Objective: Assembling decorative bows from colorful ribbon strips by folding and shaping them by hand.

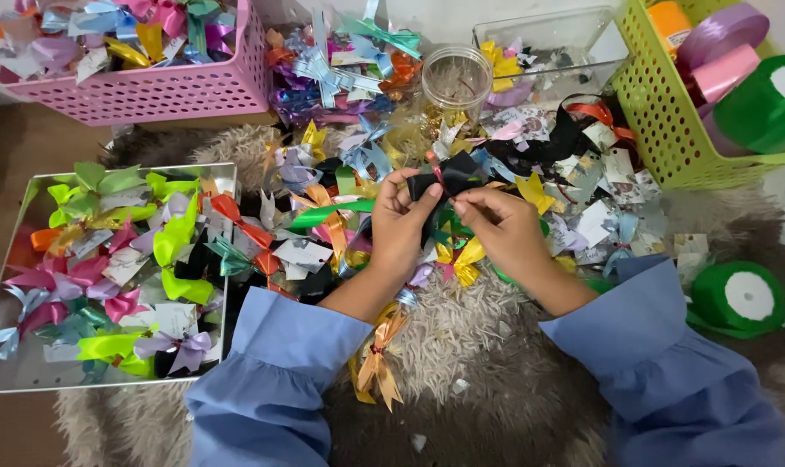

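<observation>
1. Black ribbon bow [448,177] pinched between both hands, raised just above the heap of loose bows [461,147] on the shaggy brown rug [487,346].
2. Left hand [401,220]: grip closed on the bow's left wing, thumb and forefinger pressed together.
3. Right hand [505,227]: grip closed on the bow's middle, fingertips possibly around a thin red tie, too small to tell.
4. Blue sleeves [280,363] on both forearms.
5. Silver tray [29,367] of sorted bows at left, well apart.
6. Pink basket [167,91] at upper left, green basket [669,130] with ribbon rolls at upper right.
7. Gold bow [377,363] on the rug between the sleeves.
8. Green ribbon roll [743,298] beside the right sleeve.
</observation>
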